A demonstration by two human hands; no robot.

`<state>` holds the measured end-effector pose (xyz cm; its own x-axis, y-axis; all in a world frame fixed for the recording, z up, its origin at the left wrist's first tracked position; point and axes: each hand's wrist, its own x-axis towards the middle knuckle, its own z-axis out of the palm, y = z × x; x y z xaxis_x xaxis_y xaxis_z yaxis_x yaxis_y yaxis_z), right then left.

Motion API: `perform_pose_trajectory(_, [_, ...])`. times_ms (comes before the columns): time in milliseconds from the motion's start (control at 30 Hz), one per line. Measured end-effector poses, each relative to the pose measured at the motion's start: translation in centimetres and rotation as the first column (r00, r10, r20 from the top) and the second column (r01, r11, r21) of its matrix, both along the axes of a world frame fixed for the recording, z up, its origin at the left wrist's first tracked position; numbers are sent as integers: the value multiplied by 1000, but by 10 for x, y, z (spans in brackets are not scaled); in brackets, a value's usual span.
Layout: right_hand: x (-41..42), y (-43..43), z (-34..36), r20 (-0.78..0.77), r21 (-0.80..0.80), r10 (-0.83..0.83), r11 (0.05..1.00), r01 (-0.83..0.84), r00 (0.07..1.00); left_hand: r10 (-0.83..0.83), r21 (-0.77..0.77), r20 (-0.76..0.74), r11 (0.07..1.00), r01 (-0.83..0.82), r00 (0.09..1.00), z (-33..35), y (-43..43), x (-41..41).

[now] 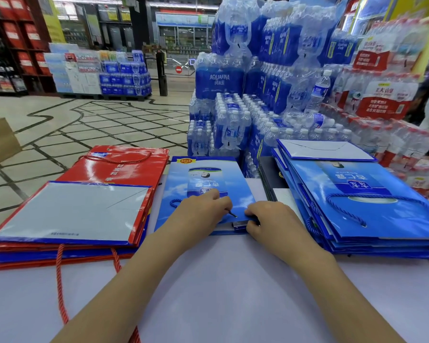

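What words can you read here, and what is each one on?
"AQUAFINA", with "纯水乐" under it: blue water pack.
"杏仁露", upside down: middle blue bag.
"杏仁露", upside down: top bag of right stack.
Red bag and red-labelled water packs: too blurred to read.
No-entry sign: symbol only, no words.

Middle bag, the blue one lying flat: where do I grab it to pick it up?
Grab the middle bag by its near edge, coming from your side. It lies flat on the table with its open top and rope handle pointing at you, and a red pile and a blue pile flank it. The left hand and right hand hold it there.
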<state>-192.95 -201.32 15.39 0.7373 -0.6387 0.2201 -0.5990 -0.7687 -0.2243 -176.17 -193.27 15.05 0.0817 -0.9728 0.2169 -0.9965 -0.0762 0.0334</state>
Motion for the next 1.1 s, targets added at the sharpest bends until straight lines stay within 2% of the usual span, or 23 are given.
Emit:
perform_pose_trajectory(367, [1, 3, 2, -3, -30, 14, 999, -14, 1000, -96, -139, 33, 985, 100, 995, -1, 2, 2])
perform_pose_trajectory(600, [2, 3, 0, -1, -30, 24, 999, -24, 1000, -187, -133, 1, 974, 186, 982, -1, 4, 0])
perform_pose_trajectory(733, [1, 2, -3, 75, -11, 36, 999, -35, 997, -156, -113, -154, 984, 140, 976, -2, -1, -5])
perform_pose_trajectory(867, [0, 1, -3, 143, 11, -1, 1000, 0, 990, -87, -187, -373, 982, 17, 924, -2, -3, -1])
perform_pose_trajectory(1100, [-1, -1, -5, 318, -48, -92, 992, 113, 943, -214, -256, -391, 959, 117, 895, -2, 1, 4])
